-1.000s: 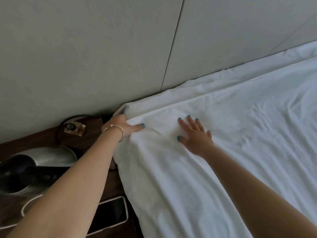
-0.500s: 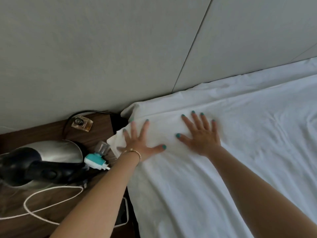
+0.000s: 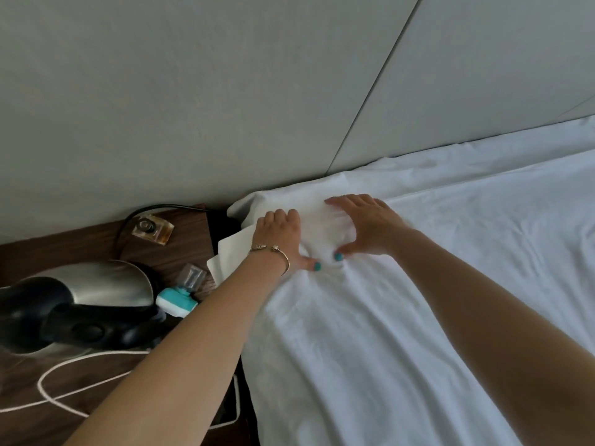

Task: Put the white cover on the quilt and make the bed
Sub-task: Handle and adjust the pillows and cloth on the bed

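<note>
Okay, lower left of the frame: worktop point(image 3: 80, 410) with white cord point(image 3: 64, 371). Center: my left hand point(image 3: 280, 235) and right hand point(image 3: 367, 228) both curl fingers into the white cover point(image 3: 386, 317), bunching its corner on the bed near the wall point(image 3: 225, 91).
</note>
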Demonstrator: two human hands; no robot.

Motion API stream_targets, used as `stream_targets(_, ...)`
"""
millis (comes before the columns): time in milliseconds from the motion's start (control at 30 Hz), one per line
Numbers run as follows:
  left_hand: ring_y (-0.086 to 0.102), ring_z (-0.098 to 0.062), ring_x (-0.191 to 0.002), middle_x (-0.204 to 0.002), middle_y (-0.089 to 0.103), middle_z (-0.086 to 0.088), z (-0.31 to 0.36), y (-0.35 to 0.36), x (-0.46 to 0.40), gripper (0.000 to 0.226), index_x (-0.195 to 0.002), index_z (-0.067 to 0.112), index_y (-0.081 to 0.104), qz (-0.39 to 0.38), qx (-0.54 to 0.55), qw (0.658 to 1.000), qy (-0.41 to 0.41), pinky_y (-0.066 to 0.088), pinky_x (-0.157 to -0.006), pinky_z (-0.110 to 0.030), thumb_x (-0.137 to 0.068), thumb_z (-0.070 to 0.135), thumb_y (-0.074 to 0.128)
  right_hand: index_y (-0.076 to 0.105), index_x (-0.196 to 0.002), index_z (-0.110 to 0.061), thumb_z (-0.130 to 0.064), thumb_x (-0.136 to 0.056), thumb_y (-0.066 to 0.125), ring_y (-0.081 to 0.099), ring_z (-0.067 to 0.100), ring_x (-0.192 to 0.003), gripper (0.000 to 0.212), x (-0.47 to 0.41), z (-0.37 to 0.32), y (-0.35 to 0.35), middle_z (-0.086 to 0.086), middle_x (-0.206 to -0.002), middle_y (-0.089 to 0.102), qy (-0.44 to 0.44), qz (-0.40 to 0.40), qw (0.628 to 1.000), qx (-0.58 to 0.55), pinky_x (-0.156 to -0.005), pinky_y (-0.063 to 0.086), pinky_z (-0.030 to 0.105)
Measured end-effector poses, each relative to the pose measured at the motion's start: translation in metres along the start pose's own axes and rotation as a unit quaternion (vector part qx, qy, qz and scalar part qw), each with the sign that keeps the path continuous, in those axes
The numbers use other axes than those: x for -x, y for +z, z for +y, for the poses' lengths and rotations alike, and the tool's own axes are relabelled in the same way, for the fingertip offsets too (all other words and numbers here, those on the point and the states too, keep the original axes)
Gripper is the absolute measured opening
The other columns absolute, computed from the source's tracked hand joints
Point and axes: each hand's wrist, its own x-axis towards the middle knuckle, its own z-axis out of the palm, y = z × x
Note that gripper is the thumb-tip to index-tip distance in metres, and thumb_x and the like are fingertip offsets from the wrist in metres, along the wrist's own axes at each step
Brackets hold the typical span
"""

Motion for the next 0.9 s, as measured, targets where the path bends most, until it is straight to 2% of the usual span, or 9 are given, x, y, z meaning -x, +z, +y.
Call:
stream_targets(100, 0.037, -0.027, -0.109, -0.120, 0.040, -0.006, -0.003, -0.001, -0.002, 0.097, -0.120, 0.014, 0.045, -0.004, -0.033, 0.999, -0.001, 0.029, -0.093, -0.035, -0.055, 0.082, 0.066, 0.034, -0.139, -0.034, -0.062, -0.062, 0.079, 0.045, 0.019, -0.117, 0.094, -0.006, -0.007, -0.003, -0.007, -0.131, 0.049, 0.002, -0.012, 0.998, 0.060, -0.102, 0.031, 0.035)
stream_targets(200, 0.046, -0.026, -0.107, -0.115, 0.054, -0.003, -0.004, 0.000, 0.002, 0.074, -0.113, 0.019, 0.053, 0.008, -0.023, 0.998, 0.063, 0.032, -0.084, -0.033, -0.067, 0.076, 0.064, 0.040, -0.124, -0.032, -0.058, -0.070, 0.075, 0.048, 0.021, -0.090, 0.069, -0.004, -0.013, -0.004, -0.001, -0.108, 0.060, 0.010, -0.041, 0.996, 0.073, -0.084, 0.036, 0.032)
stream_targets(333, 0.059, -0.028, -0.097, -0.108, 0.063, -0.001, -0.001, 0.003, 0.020, 0.062, -0.114, 0.020, 0.047, 0.002, 0.079, 0.996, 0.029, 0.031, -0.070, -0.031, -0.076, 0.064, 0.066, 0.043, -0.118, -0.036, -0.059, -0.081, 0.063, 0.052, 0.022, -0.085, 0.048, 0.015, -0.015, 0.002, -0.003, -0.099, 0.061, 0.030, -0.043, 0.996, 0.070, -0.072, 0.035, 0.031)
stream_targets(400, 0.060, -0.027, -0.093, -0.104, 0.064, 0.000, 0.003, 0.007, 0.030, 0.058, -0.110, 0.020, 0.047, 0.024, 0.102, 0.994, 0.011, 0.031, -0.067, -0.030, -0.077, 0.062, 0.067, 0.042, -0.121, -0.035, -0.058, -0.086, 0.058, 0.056, 0.024, -0.083, 0.045, 0.029, -0.019, 0.015, -0.001, -0.100, 0.063, 0.040, -0.006, 0.997, 0.069, -0.070, 0.036, 0.030)
stream_targets(467, 0.061, -0.025, -0.084, -0.094, 0.064, 0.001, 0.009, 0.017, 0.041, 0.048, -0.103, 0.019, 0.049, 0.099, 0.099, 0.990, 0.014, 0.030, -0.062, -0.029, -0.080, 0.057, 0.067, 0.047, -0.123, -0.032, -0.054, -0.089, 0.055, 0.063, 0.028, -0.084, 0.042, 0.044, -0.019, 0.035, -0.001, -0.101, 0.066, 0.025, 0.070, 0.993, 0.089, -0.066, 0.036, 0.030)
stream_targets(533, 0.061, -0.026, -0.074, -0.083, 0.062, 0.000, 0.017, 0.033, 0.057, 0.036, -0.096, 0.017, 0.051, 0.178, 0.088, 0.979, 0.042, 0.028, -0.056, -0.029, -0.081, 0.045, 0.069, 0.056, -0.119, -0.028, -0.044, -0.087, 0.063, 0.066, 0.032, -0.073, 0.036, 0.060, -0.016, 0.056, 0.000, -0.092, 0.067, 0.010, 0.136, 0.987, 0.084, -0.058, 0.038, 0.031)
stream_targets(633, 0.060, -0.026, -0.065, -0.074, 0.060, 0.001, 0.025, 0.061, 0.083, 0.032, -0.090, 0.016, 0.055, 0.232, 0.120, 0.964, 0.053, 0.030, -0.053, -0.027, -0.070, 0.028, 0.078, 0.066, -0.108, -0.030, -0.031, -0.071, 0.077, 0.064, 0.029, -0.059, 0.039, 0.080, -0.014, 0.073, -0.001, -0.077, 0.063, 0.000, 0.186, 0.980, 0.074, -0.047, 0.038, 0.028)
stream_targets(800, 0.057, -0.022, -0.088, -0.094, 0.062, 0.002, 0.043, 0.074, 0.115, 0.042, -0.105, 0.017, 0.058, 0.160, 0.233, 0.959, 0.009, 0.041, -0.073, -0.033, -0.073, 0.044, 0.059, 0.052, -0.136, -0.040, -0.041, -0.080, 0.058, 0.064, 0.027, -0.086, 0.056, 0.102, -0.017, 0.074, 0.000, -0.094, 0.060, 0.001, 0.152, 0.988, 0.013, -0.066, 0.043, 0.032)
stream_targets(900, 0.055, -0.018, -0.096, -0.094, 0.061, 0.004, 0.052, 0.068, 0.129, 0.042, -0.092, 0.025, 0.063, 0.124, 0.336, 0.933, -0.028, 0.040, -0.082, -0.033, -0.084, 0.059, 0.040, 0.040, -0.145, -0.041, -0.060, -0.072, 0.045, 0.059, 0.026, -0.096, 0.076, 0.122, -0.018, 0.078, -0.001, -0.100, 0.056, 0.009, 0.126, 0.991, -0.035, -0.085, 0.045, 0.033)
